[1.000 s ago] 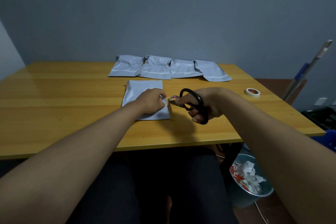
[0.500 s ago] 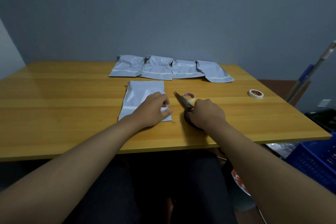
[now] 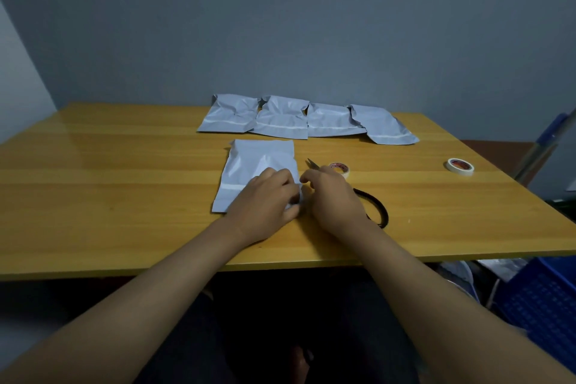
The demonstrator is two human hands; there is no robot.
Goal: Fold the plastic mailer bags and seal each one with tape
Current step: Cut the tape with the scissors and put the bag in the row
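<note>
Table, near edge (image 3: 218, 271): wooden top whose front rim runs across the view, with both forearms crossing it from below; bare wood lies wide open to the left of the hands.
Left hand (image 3: 265, 199): rests on the near right corner of the mailer bag, knuckles up, fingers curled down onto the plastic at its right edge; whether they pinch the fold or only press it cannot be told.
Right hand (image 3: 332, 196): just beside the left hand, fingertips meeting the same edge of the bag, fingers bent; its grip cannot be told either.
Mailer bag (image 3: 255, 165): pale grey, flat on the table in front of the person, a white strip across its near part, far edge square to the table.
Scissors (image 3: 375, 206): black handles lying on the wood just right of the right hand, blade tip showing beyond the knuckles.
Tape roll (image 3: 341, 168): on the table just behind the right hand, beside the blade tip.
Second tape roll (image 3: 460, 166): well apart to the right, near the table's right edge, bare wood between.
Finished bags (image 3: 307, 120): four grey mailers in an overlapping row near the far edge.
Blue crate (image 3: 548, 299): below the table, at right.
</note>
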